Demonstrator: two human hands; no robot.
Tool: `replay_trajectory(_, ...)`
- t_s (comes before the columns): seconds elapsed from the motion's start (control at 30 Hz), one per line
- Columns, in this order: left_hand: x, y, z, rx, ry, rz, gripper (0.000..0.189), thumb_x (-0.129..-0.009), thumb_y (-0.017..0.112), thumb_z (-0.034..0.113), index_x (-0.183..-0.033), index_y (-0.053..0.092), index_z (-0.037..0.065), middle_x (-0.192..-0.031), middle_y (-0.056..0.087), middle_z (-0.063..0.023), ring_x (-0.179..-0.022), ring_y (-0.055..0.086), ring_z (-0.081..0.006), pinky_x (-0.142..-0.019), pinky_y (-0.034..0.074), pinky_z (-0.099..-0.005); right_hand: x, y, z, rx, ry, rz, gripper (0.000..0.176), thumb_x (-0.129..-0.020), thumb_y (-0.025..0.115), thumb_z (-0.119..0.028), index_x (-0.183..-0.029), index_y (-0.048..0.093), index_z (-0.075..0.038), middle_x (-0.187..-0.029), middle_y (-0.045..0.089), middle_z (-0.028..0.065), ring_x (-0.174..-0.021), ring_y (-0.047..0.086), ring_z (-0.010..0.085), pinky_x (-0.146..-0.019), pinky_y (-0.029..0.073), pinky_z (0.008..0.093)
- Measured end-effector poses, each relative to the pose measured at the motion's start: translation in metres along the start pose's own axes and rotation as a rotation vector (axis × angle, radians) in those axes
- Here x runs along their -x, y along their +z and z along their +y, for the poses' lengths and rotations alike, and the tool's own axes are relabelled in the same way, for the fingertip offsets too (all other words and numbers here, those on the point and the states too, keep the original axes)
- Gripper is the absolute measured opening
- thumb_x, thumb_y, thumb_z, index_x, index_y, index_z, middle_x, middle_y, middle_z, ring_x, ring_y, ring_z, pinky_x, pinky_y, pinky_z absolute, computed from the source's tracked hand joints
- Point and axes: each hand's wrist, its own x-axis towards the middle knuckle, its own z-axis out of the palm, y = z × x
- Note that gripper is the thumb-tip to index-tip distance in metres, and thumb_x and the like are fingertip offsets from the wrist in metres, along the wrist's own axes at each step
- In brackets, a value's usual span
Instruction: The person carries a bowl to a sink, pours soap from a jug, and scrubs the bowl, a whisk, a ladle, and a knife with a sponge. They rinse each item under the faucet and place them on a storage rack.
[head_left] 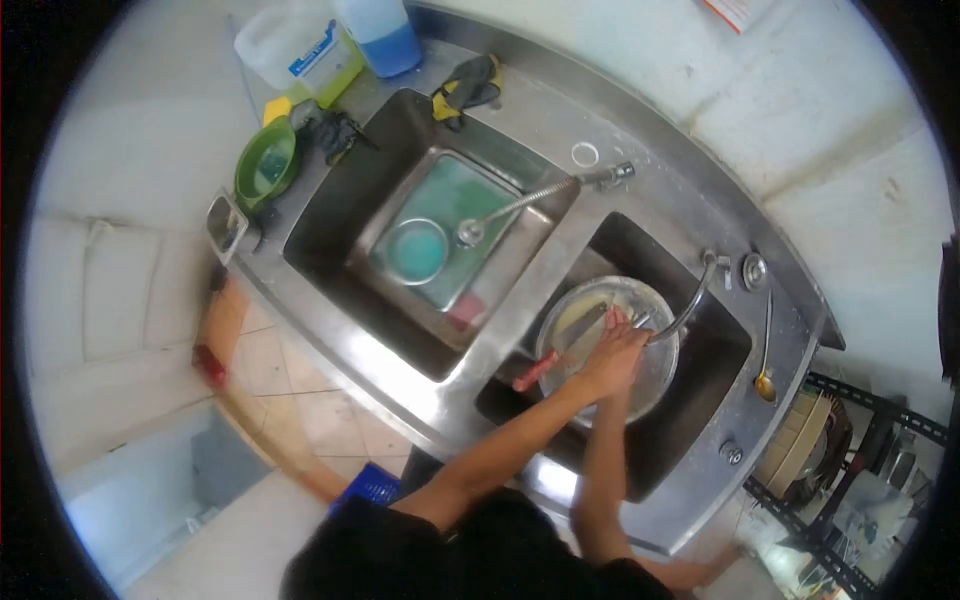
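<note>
My left hand and my right hand meet over a round metal basin in the right sink. The left hand lies across the right and hides most of it. The left fingers are bent round something I cannot make out; a small reddish piece shows at their tips. Just beyond them curves the metal faucet spout. A red handle sticks out over the basin's left rim, apart from both hands. Several items in the basin are too blurred to name.
The left sink holds a rectangular metal tray and a round bowl under a hose sprayer. Jugs, a green basin and gloves line the counter. A ladle lies at right beside shelving.
</note>
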Motion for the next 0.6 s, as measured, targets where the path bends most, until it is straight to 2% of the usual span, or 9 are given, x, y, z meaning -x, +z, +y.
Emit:
replay_trajectory(0.1,-0.006,-0.041,0.000,-0.053,0.075,-0.094,0.042,-0.079,0.053,0.011,-0.120,0.050,0.002,-0.124,0.048,-0.0213,-0.125,0.035,-0.0419,-0.105,0.024,-0.0538,-0.017,-0.004,0.014,0.434,-0.484,0.049,0.019,-0.092,0.044,-0.010,-0.103,0.056,-0.001,-0.094,0.060,0.0109,-0.075,0.061,0.0216,-0.075,0.050,0.0323)
replay_trajectory(0.17,-0.038,-0.085,0.008,-0.063,0.097,0.254,0.038,-0.076,0.061,0.011,-0.113,0.055,0.004,-0.116,0.054,-0.0203,-0.113,0.048,-0.0368,-0.102,0.030,-0.0460,-0.023,-0.004,-0.005,0.527,-0.641,0.085,0.019,-0.092,0.044,-0.010,-0.103,0.056,-0.001,-0.094,0.060,0.0110,-0.074,0.061,0.0216,-0.075,0.051,0.0324)
replay_trajectory(0.23,-0.078,-0.138,0.017,-0.118,0.137,0.510,0.041,-0.073,0.065,0.015,-0.110,0.055,0.002,-0.117,0.053,-0.0201,-0.113,0.048,-0.0353,-0.100,0.031,-0.0489,-0.011,0.019,-0.056,-0.148,0.225,0.028,0.023,-0.089,0.043,-0.001,-0.110,0.052,-0.001,-0.114,0.054,0.0143,-0.084,0.062,0.0241,-0.078,0.052,0.0345)
replay_trajectory(0.27,-0.101,-0.162,0.027,-0.349,0.169,0.547,0.040,-0.074,0.064,0.018,-0.110,0.056,0.002,-0.113,0.056,-0.0189,-0.110,0.051,-0.0346,-0.099,0.031,-0.0501,-0.006,0.020,-0.059,-0.155,0.216,0.045,0.023,-0.089,0.043,-0.001,-0.110,0.052,-0.001,-0.114,0.054,0.0143,-0.084,0.062,0.0241,-0.078,0.052,0.0345)
replay_trajectory(0.3,-0.121,-0.180,0.030,-0.579,0.201,0.583,0.040,-0.076,0.063,0.020,-0.110,0.056,0.001,-0.109,0.059,-0.0178,-0.106,0.054,-0.0339,-0.098,0.032,-0.0512,-0.001,0.022,-0.061,-0.146,0.048,0.097,0.024,-0.088,0.043,0.003,-0.109,0.051,0.000,-0.117,0.050,0.0134,-0.091,0.059,0.0222,-0.078,0.052,0.0337)
replay_trajectory(0.37,-0.143,-0.187,-0.007,-0.939,-0.050,0.135,0.024,-0.078,0.059,0.020,-0.095,0.061,0.003,-0.093,0.063,-0.0128,-0.096,0.058,-0.0350,-0.092,0.034,-0.0559,0.000,0.020,-0.088,0.031,-0.242,0.324,0.025,-0.086,0.042,0.007,-0.109,0.048,0.000,-0.117,0.047,0.0109,-0.101,0.052,0.0189,-0.083,0.050,0.0325)
replay_trajectory(0.47,-0.135,-0.237,-0.005,-0.539,-0.207,-0.102,0.026,-0.084,0.057,0.027,-0.090,0.062,0.002,-0.079,0.064,-0.0142,-0.079,0.063,-0.0287,-0.074,0.045,-0.0421,-0.009,0.036,-0.188,0.106,-0.824,0.548,0.028,-0.084,0.043,0.006,-0.111,0.044,0.000,-0.109,0.047,0.0072,-0.099,0.048,0.0154,-0.089,0.043,0.0302)
replay_trajectory(0.53,-0.117,-0.244,-0.034,-0.304,-0.101,-0.177,0.025,-0.085,0.058,0.027,-0.085,0.063,0.003,-0.074,0.063,-0.0139,-0.072,0.063,-0.0255,-0.066,0.046,-0.0368,0.003,0.089,-0.276,0.188,-0.852,0.418,0.037,-0.078,0.045,0.007,-0.114,0.044,-0.003,-0.102,0.051,0.0079,-0.088,0.053,0.0170,-0.081,0.044,0.0307)
replay_trajectory(0.6,-0.084,-0.236,-0.051,-0.050,-0.205,0.084,0.030,-0.084,0.062,0.031,-0.084,0.061,0.001,-0.062,0.055,-0.0121,-0.058,0.051,-0.0194,-0.056,0.042,-0.0333,-0.031,0.139,-0.319,0.537,-0.909,0.261,0.032,-0.075,0.052,0.002,-0.106,0.052,-0.004,-0.088,0.056,0.0081,-0.082,0.055,0.0187,-0.074,0.045,0.0318)
